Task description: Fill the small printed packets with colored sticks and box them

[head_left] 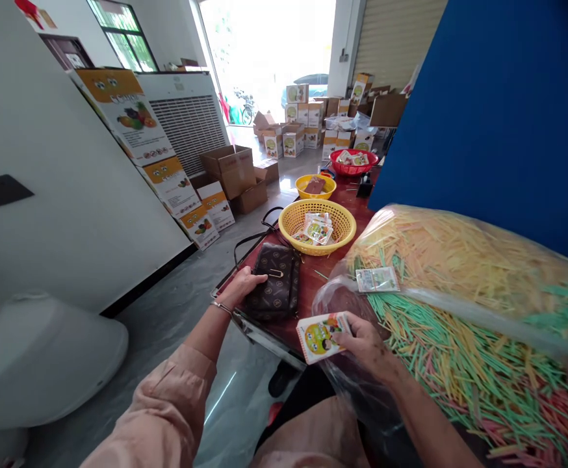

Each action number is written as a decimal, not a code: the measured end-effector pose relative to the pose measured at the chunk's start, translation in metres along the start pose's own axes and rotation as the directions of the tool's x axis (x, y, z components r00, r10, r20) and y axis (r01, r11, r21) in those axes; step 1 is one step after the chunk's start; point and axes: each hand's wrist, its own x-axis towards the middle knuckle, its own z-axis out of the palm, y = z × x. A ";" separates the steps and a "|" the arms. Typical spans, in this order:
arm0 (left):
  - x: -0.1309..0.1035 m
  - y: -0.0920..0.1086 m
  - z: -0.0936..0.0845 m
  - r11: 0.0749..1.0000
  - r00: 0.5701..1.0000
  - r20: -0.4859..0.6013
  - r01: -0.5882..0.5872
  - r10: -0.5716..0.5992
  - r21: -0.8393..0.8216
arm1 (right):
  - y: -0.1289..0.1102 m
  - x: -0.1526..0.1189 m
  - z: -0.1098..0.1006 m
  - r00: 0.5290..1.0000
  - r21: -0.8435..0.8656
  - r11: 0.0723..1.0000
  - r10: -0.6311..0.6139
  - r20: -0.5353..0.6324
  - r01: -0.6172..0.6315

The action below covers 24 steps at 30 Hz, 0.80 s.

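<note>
My left hand (245, 285) is on the near left side of a dark patterned handbag (277, 279), its thumb over the front and its other fingers hidden behind the edge. In my right hand (362, 341) is a white printed packet (319, 337) with a yellow and green picture, held at its right side above the table's near edge. Another flat packet (377, 279) rests on the open clear plastic bag (411, 240) of green, yellow and pink sticks. A yellow basket (288, 227) with several packets stands beyond the handbag.
A smaller yellow basket (299, 185) and a red basket (335, 162) stand farther back on the dark red table (308, 305). Blue panel (498, 117) rises at the right. Cartons (235, 172) and a white cooler (186, 110) are on the left.
</note>
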 end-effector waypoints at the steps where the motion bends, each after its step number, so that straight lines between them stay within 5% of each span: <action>1: 0.000 0.001 0.000 1.000 1.000 0.012 0.024 -0.024 -0.009 | 0.000 0.003 0.002 1.000 -0.007 1.000 0.000 -0.021 0.000; 6: -0.005 0.007 -0.013 0.992 0.989 0.100 0.114 -0.109 -0.054 | -0.007 0.029 -0.005 0.990 -0.126 0.992 -0.039 -0.137 0.022; 15: -0.023 0.000 -0.046 0.934 0.973 0.209 0.161 -0.096 -0.320 | 0.001 0.058 -0.037 0.966 -0.497 0.856 0.014 -0.258 -0.145; 19: -0.042 -0.009 -0.054 0.905 0.962 0.251 0.202 -0.111 -0.375 | 0.007 0.062 -0.039 0.950 -0.726 0.665 -0.080 -0.302 -0.175; 24: -0.082 -0.032 -0.056 0.831 0.944 0.297 0.276 -0.141 -0.483 | -0.006 0.061 -0.031 0.908 -0.944 0.237 -0.298 -0.296 -0.230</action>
